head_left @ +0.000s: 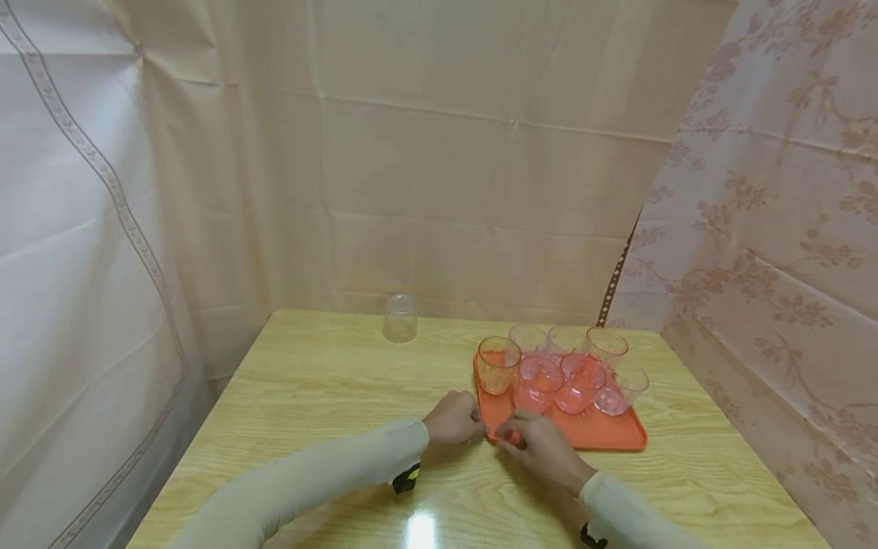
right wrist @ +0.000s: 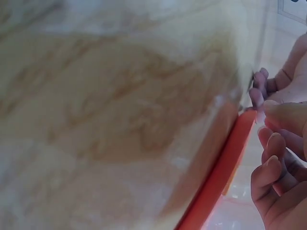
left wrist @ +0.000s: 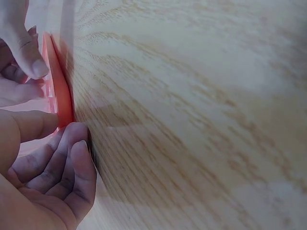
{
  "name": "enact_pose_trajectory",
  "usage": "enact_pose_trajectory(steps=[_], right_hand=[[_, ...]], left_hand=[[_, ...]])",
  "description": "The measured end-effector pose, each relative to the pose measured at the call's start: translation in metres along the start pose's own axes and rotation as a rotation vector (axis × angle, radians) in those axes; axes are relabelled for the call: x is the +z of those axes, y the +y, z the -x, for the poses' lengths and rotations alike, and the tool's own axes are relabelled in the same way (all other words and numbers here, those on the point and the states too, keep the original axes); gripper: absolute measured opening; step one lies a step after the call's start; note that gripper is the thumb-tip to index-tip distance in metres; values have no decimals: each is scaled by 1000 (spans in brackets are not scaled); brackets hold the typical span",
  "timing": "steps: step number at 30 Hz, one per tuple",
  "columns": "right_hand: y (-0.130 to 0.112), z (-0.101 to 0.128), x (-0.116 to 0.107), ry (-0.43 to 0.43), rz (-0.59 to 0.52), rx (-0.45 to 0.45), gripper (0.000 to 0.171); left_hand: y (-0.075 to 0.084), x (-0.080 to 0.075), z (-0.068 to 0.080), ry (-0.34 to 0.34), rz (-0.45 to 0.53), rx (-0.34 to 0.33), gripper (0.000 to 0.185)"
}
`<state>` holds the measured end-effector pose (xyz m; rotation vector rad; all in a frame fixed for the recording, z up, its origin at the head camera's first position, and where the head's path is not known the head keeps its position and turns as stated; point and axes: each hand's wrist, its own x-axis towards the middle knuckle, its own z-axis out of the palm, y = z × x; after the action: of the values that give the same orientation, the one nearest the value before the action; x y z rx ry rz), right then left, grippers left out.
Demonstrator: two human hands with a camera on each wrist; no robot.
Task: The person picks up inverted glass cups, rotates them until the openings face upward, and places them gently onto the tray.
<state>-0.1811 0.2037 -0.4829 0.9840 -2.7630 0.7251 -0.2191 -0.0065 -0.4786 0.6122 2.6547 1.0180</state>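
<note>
A red-orange tray [head_left: 604, 433] lies on the wooden table, carrying several see-through tumblers. At its front left stands an amber tumbler [head_left: 498, 367]; beside it are clear ones that look pinkish over the tray, such as this tumbler [head_left: 539, 381]. My left hand [head_left: 453, 418] is at the tray's near-left corner; the left wrist view shows its thumb on the rim and curled fingers outside, pinching the edge. Just inside the front rim, my right hand [head_left: 542, 446] has bent fingers, with thumb and fingertips close together. Whether they pinch the rim or something small and translucent is unclear.
One clear tumbler [head_left: 400, 320] stands apart near the back of the wooden table [head_left: 329, 381], seemingly upside down. Cream cloth [head_left: 439, 191] hangs behind the table, with a flower-patterned cloth [head_left: 775, 267] on the right and whitish cloth [head_left: 82, 267] on the left.
</note>
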Motion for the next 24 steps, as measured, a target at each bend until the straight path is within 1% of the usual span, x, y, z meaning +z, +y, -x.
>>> enact_pose_trajectory(steps=[4, 9, 15, 20, 24], right_hand=[[0, 1, 4, 2, -10, -46, 9], [-1, 0, 8, 18, -22, -64, 8], [-3, -2, 10, 49, 3, -56, 11], [-3, -3, 11, 65, 22, -22, 11], [-2, -4, 11, 59, 44, 0, 10]], left_hand=[[0, 0, 0, 7, -15, 7, 33], [0, 0, -1, 14, -12, 15, 32], [0, 0, -1, 12, -2, 0, 35], [-1, 1, -1, 6, 4, -14, 35], [-1, 1, -2, 15, -4, 2, 34]])
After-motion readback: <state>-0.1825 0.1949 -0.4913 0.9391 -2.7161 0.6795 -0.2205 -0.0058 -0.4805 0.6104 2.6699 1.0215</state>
